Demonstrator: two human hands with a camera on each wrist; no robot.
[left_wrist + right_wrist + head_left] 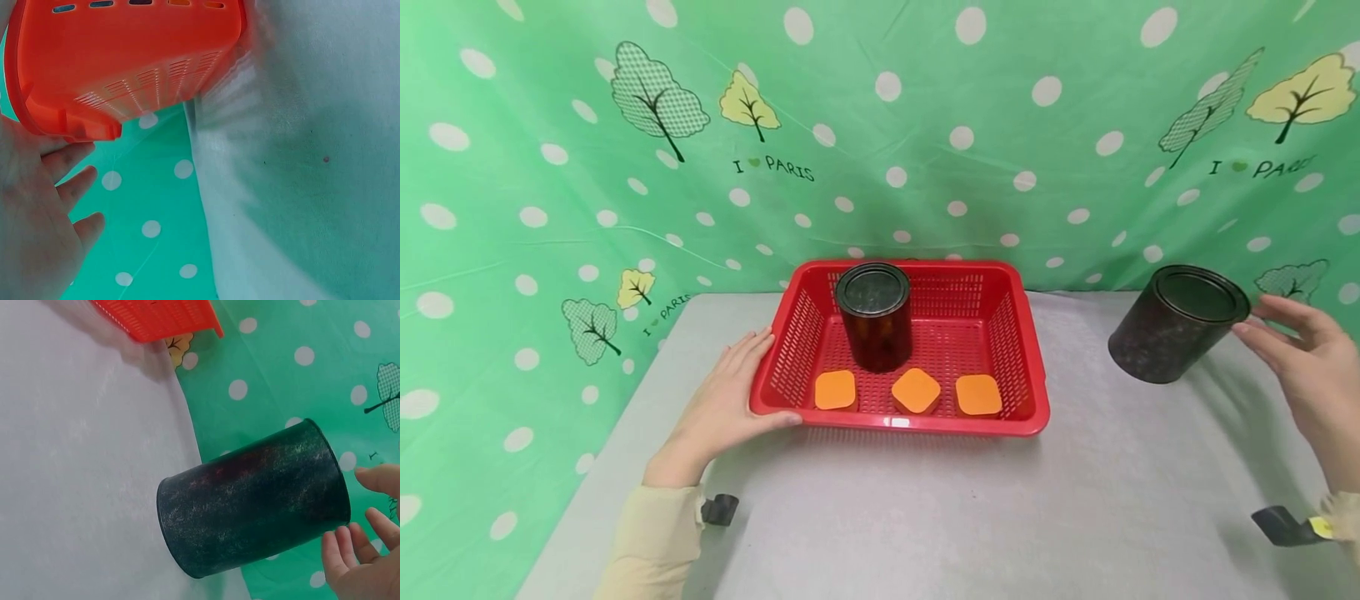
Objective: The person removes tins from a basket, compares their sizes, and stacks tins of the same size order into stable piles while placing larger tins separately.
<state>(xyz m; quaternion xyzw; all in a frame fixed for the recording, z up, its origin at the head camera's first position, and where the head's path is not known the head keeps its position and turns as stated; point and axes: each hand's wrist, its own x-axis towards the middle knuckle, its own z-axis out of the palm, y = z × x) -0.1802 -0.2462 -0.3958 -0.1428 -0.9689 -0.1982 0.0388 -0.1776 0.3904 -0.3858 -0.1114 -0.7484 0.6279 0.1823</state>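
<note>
A red plastic basket (898,423) sits on the table, its left front corner met by my left hand (726,404). The thumb lies along the front rim and the extended fingers lie by the left side; in the left wrist view some fingertips stand clear of the basket. Inside the basket are a dark round can (876,329) and a row of three orange rounded-square pieces (916,391). Off to the right stands another black can (1165,329). My right hand (1303,350) is beside its top edge, fingers loosely spread, not wrapped around it.
A pale cloth (910,517) covers the table. Behind it hangs a green curtain (925,100) with white dots and printed trees. Black straps (721,509) show at both wrists.
</note>
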